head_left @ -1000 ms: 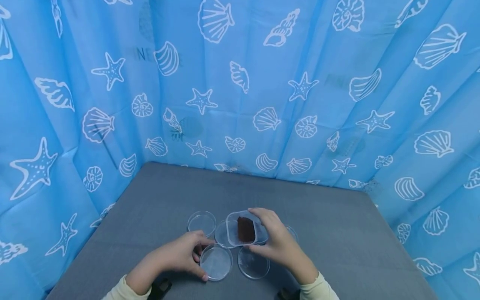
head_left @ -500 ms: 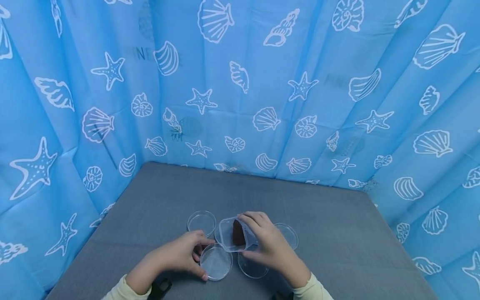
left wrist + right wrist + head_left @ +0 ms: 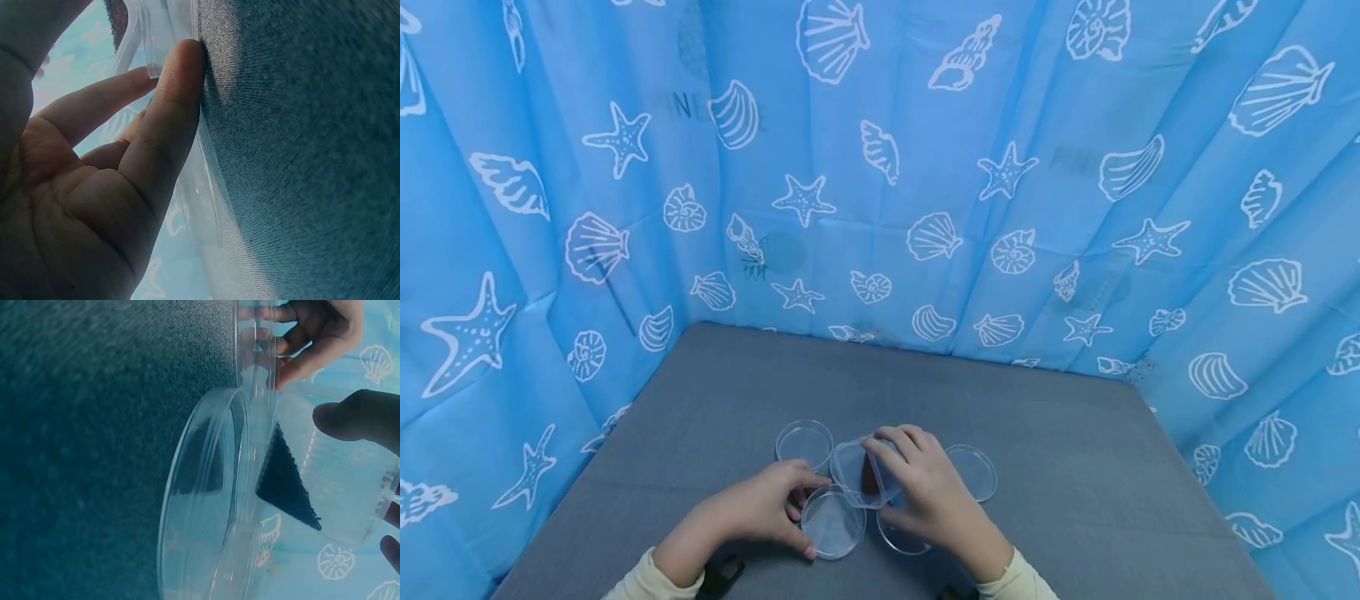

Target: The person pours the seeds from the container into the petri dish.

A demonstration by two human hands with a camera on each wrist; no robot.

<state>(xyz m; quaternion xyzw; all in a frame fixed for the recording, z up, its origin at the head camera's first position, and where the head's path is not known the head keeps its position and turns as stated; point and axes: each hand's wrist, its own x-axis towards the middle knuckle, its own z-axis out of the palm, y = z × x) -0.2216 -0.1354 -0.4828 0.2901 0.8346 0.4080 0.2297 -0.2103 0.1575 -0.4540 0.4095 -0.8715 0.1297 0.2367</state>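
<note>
One near clear dish (image 3: 832, 523) is held by your left hand (image 3: 766, 507), thumb and forefinger curved at its left rim. Your right hand (image 3: 928, 493) grips a tilted clear tub (image 3: 847, 468) containing dark brown material (image 3: 868, 479); the tub lies between both hands, mouth leftward. Tub-to-dish contact cannot be confirmed. Beyond, the far-left dish (image 3: 805, 440) rests on the grey table (image 3: 1060, 467).

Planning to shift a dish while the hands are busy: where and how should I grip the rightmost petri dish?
Grip the low rim of the rightmost petri dish, pinching its near and far edges, coming from its right. It is round, shallow and lies flat, so the rim likely offers the best hold; the right hand, holding the tilted plastic container, crowds its left side.
</note>
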